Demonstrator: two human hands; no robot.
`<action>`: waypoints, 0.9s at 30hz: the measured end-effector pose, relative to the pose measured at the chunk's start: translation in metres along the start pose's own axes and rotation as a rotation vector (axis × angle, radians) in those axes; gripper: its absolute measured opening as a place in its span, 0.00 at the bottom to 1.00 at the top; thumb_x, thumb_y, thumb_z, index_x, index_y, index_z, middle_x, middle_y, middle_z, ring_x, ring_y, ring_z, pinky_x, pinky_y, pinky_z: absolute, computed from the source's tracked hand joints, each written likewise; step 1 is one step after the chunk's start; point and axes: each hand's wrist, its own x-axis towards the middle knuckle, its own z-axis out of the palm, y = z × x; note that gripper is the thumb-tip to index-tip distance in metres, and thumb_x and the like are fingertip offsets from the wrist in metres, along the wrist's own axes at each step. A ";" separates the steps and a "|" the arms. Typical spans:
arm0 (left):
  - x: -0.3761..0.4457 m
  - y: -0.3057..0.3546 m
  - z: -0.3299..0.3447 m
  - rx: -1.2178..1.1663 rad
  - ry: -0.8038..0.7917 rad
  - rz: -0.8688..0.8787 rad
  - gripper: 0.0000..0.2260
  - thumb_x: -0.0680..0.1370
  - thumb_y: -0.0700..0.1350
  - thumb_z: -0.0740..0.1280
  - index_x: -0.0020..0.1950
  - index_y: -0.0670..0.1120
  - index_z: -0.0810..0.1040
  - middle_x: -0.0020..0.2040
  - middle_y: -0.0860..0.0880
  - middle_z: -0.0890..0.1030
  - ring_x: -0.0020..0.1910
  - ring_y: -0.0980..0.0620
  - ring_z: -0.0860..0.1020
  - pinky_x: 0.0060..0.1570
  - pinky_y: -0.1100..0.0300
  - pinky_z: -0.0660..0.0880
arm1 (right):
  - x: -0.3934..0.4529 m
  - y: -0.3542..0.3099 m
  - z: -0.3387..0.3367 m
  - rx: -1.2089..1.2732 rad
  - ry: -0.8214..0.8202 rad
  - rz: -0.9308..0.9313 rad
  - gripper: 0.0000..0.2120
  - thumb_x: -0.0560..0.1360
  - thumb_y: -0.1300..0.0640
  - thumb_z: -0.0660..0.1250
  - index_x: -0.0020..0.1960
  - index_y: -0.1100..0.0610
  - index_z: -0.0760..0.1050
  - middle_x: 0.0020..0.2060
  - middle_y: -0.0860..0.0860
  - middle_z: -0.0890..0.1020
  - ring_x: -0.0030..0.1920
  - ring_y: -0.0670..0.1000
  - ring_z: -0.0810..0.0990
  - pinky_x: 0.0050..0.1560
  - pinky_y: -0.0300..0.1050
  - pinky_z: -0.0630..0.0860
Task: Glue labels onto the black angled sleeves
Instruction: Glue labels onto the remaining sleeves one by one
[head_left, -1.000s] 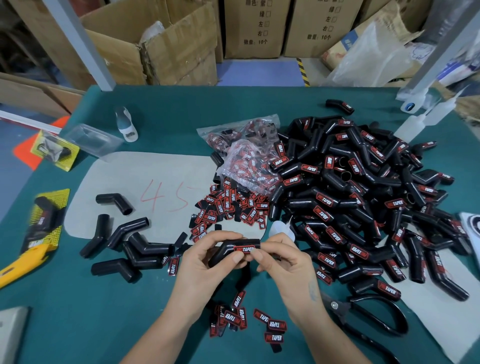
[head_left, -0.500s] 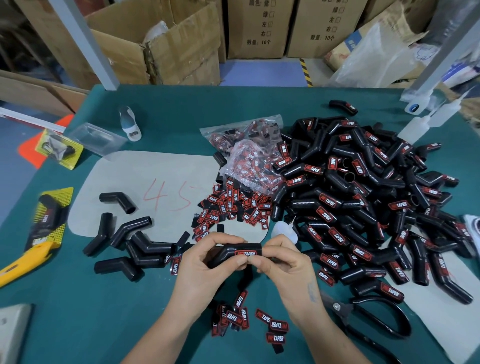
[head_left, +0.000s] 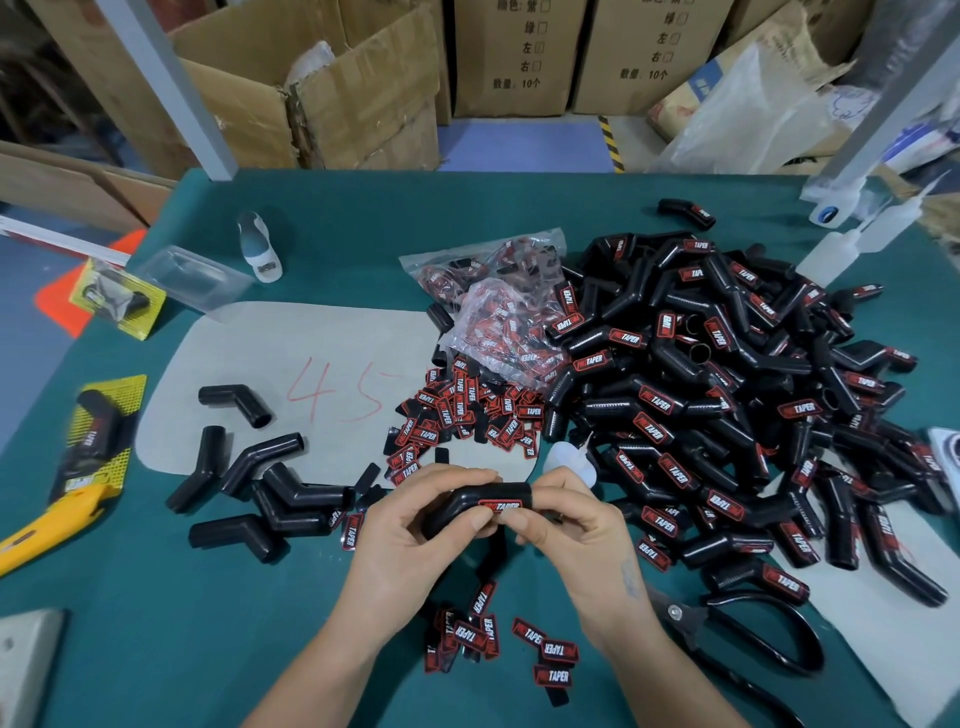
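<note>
1. Both hands are up over the near edge of the green table (head_left: 156, 649): the left hand (head_left: 410, 525) curls round the bent end of one black angled sleeve (head_left: 467, 506), the right hand (head_left: 566, 519) pinches its straight end.
2. Both thumbs press on the red label (head_left: 500, 505), so I'd say it is being seated on the glue.
3. Just below the wrists lie loose labels (head_left: 540, 649); beside the right hand, a small glue bottle (head_left: 571, 460).
4. Bare sleeves (head_left: 260, 499) wait at left; the labelled pile (head_left: 727, 395) fills the right.
5. Next, likely: drop this one on the pile, then reach left for a bare sleeve.
</note>
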 end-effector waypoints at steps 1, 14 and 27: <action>0.000 0.000 0.000 0.003 -0.001 0.003 0.13 0.77 0.38 0.74 0.57 0.52 0.88 0.54 0.47 0.84 0.48 0.49 0.85 0.51 0.57 0.83 | 0.000 0.000 0.000 0.003 0.007 -0.001 0.05 0.69 0.59 0.77 0.44 0.55 0.89 0.39 0.47 0.79 0.38 0.45 0.78 0.42 0.35 0.74; 0.001 0.000 -0.001 0.012 -0.005 0.003 0.11 0.76 0.48 0.74 0.58 0.54 0.87 0.54 0.46 0.84 0.48 0.48 0.85 0.50 0.58 0.83 | 0.000 0.005 0.000 -0.030 -0.004 -0.010 0.06 0.70 0.55 0.80 0.46 0.51 0.89 0.41 0.46 0.78 0.42 0.46 0.78 0.47 0.44 0.76; -0.001 0.000 0.002 0.004 -0.029 -0.037 0.11 0.75 0.49 0.74 0.58 0.54 0.88 0.52 0.47 0.84 0.47 0.50 0.85 0.50 0.60 0.82 | 0.000 0.010 0.005 -0.086 0.052 -0.073 0.17 0.64 0.35 0.81 0.45 0.45 0.90 0.37 0.42 0.74 0.40 0.45 0.74 0.45 0.46 0.73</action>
